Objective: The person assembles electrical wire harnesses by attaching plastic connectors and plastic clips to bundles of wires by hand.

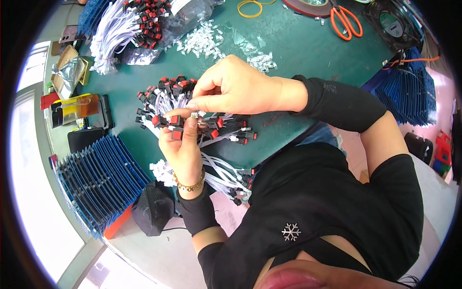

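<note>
My left hand (182,154) is closed around wired push-button switches with square red caps and black bodies; one red-and-black switch (177,134) shows at its palm side. A small whitish connector (194,115) sticks up at its thumb tip. My right hand (236,86) reaches over from the right, thumb and fingers pinched together just above that connector; what lies between its fingertips is too small to tell. Around and under both hands spreads a pile of switches (175,86) on white cables. More white cables (224,171) lie at the table's near edge.
Loose clear connectors (202,41) are scattered on the green table (308,58). A cable bundle (113,36) lies far left. Orange-handled scissors (346,23), a yellow ring (250,8) and a black fan (392,24) are far right. Blue boards in racks (103,178) stand left.
</note>
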The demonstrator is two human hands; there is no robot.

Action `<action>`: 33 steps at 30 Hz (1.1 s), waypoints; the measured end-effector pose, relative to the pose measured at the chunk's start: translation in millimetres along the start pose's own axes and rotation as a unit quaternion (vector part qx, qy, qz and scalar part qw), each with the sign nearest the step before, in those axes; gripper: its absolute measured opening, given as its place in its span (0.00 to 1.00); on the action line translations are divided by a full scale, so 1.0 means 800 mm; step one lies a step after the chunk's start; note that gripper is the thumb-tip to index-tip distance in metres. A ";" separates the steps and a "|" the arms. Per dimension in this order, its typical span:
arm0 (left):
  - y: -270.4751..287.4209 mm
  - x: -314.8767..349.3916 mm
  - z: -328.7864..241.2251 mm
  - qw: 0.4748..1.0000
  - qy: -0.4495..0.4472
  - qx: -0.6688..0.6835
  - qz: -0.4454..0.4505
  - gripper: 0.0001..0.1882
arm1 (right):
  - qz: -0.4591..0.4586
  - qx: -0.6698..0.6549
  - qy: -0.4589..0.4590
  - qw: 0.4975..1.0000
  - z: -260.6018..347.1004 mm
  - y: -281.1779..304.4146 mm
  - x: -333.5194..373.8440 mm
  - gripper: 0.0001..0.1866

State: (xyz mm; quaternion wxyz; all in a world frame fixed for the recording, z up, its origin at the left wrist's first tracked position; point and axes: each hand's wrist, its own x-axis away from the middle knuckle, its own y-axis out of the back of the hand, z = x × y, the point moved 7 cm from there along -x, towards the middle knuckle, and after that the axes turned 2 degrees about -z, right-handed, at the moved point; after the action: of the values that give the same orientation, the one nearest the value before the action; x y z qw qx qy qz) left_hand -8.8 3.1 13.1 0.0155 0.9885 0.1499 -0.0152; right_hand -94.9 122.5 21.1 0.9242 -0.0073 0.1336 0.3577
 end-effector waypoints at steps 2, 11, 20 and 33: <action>0.002 0.000 -0.001 1.000 -0.007 -0.003 0.006 0.05 | -0.002 -0.001 0.004 1.000 0.001 0.000 0.000 0.07; -0.001 0.000 0.000 1.000 -0.001 0.021 0.015 0.04 | -0.011 0.046 0.052 0.998 0.007 0.000 0.000 0.06; -0.002 -0.002 0.008 0.999 0.025 -0.026 0.014 0.05 | 0.008 0.073 0.069 0.995 0.007 0.000 -0.001 0.07; -0.002 -0.001 0.016 0.997 0.073 -0.018 0.037 0.05 | 0.013 0.116 0.147 0.982 0.011 -0.002 0.000 0.08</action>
State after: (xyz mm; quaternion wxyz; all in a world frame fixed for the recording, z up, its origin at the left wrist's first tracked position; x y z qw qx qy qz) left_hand -10.2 4.0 0.7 0.0226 0.9914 0.1144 0.0599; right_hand -91.9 122.3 29.5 0.8845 0.0492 0.3082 0.3467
